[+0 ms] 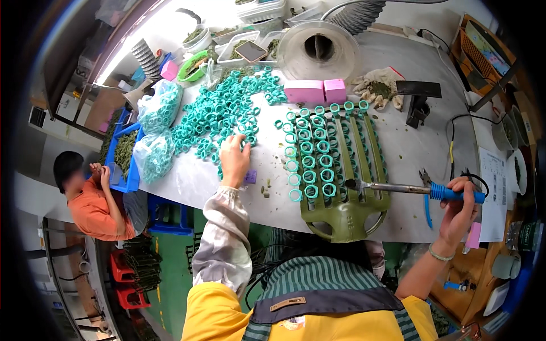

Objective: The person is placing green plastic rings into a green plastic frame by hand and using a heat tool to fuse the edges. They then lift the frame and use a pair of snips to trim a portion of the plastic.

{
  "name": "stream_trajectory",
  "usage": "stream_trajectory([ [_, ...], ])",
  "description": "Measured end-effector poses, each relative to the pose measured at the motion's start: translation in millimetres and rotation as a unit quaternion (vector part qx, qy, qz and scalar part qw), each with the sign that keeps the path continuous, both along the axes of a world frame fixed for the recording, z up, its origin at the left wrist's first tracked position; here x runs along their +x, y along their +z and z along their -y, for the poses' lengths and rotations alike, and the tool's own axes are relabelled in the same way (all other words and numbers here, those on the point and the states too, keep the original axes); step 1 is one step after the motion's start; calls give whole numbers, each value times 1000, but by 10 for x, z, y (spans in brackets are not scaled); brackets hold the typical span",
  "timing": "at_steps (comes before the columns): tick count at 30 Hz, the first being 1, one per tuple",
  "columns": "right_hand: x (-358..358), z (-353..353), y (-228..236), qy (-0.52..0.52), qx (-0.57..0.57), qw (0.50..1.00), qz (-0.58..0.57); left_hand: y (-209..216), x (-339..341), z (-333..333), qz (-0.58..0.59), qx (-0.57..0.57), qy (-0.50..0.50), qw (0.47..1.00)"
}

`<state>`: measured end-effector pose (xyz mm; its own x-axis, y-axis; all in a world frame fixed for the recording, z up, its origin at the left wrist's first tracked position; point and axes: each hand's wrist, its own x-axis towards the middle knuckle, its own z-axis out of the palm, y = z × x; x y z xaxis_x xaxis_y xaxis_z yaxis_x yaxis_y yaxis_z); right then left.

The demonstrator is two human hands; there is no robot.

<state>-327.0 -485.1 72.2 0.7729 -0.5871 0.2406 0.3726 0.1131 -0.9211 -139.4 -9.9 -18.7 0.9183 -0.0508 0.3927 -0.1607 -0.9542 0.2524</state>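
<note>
Right grip (458,211) holds soldering iron (439,191); grey table (435,150), green floor (170,264).

Around the big cone (342,55)
Left of it, a phone (251,51) (on some plastic tubs (241,51)); behind it, a bendy hose (359,17); to its near right, a white glove (364,83).

A loose heap of glossy teal plastic rings (219,113) spreads beyond the left hand (234,161), down to its fingertips. Between the hands lies an olive-green slotted plastic frame (345,219), more teal rings lining its left side and far edge. A blue-handled soldering iron with a metal shaft (409,188), gripped in the right hand (458,213), points leftward, its tip over the frame.
</note>
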Motion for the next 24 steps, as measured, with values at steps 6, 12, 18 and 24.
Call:
stream_trajectory([
  [6, 164, -34, -10, -36, 12, 999, 1, 520, -48, 379, -138, -349, -128, 918],
  [12, 524, -162, -149, -37, 0, 999, 17, 860, -38, 1412, -212, -326, -319, 864],
  [18, 813, -308, -292, -25, -27, 999, 29, 586, 334, 1807, -31, -145, -365, 919],
  [24, 971, -368, -376, -4, 0, 1000, 23, 453, 455, 1907, -65, -112, -369, 920],
])
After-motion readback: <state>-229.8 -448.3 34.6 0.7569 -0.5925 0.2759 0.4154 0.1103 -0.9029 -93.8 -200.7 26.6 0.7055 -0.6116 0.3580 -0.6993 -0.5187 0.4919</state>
